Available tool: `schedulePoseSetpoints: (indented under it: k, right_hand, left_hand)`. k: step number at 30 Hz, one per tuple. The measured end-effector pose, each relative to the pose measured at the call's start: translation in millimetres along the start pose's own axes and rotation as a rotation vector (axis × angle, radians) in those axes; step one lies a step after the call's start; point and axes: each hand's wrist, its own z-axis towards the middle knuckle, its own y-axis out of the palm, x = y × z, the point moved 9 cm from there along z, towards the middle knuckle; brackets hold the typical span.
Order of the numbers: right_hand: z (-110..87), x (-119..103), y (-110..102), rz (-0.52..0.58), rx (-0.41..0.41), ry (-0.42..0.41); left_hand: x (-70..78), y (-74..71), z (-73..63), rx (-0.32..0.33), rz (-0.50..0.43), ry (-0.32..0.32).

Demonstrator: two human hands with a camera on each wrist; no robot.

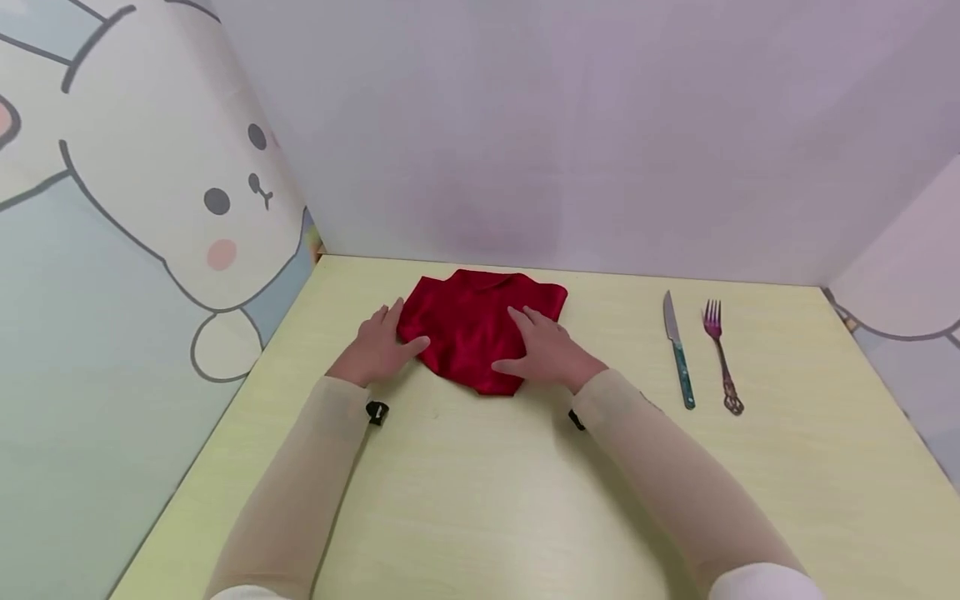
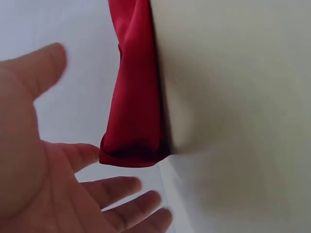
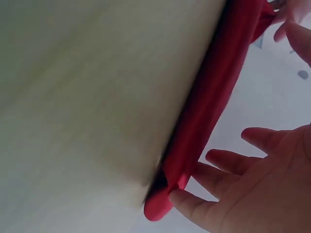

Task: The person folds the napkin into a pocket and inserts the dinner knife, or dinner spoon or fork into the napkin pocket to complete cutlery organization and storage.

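Red cloth (image 1: 467,333) lies widest side to side between our left hand (image 1: 377,347) and right hand (image 1: 550,352), both with fingers spread apart, the right further over it.

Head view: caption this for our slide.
Left hand and right hand at a red cloth; knife and fork lying right.

Cloth (image 1: 465,333) left of knife (image 1: 677,342), fork (image 1: 722,357) rightmost
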Motion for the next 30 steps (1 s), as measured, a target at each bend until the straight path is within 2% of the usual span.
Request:
schedulePoseSetpoints:
  k: [5, 10, 16, 22, 30]
  right_hand:
    - [18.7, 1, -6, -0.034, -0.024, 0.028]
    - [39.1, 15, -17, -0.09, -0.034, 0.086]
    - [58.1, 43, -32, -0.041, -0.047, 0.173]
    - [67.8, 68, -45, 0.035, -0.046, 0.209]
    - [74.0, 80, -59, 0.084, 0.014, 0.171]
  left_hand:
    - [-13.4, -7.9, 9.3, 0.017, -0.048, -0.097]
    - [-23.1, -9.5, 12.1, 0.002, -0.114, -0.14]
    - [-27.4, -9.4, 11.5, -0.017, -0.113, -0.149]
    - [-27.1, -6.6, 11.9, -0.001, -0.106, -0.145]
    - [-22.3, -8.8, 13.4, 0.053, -0.089, -0.124]
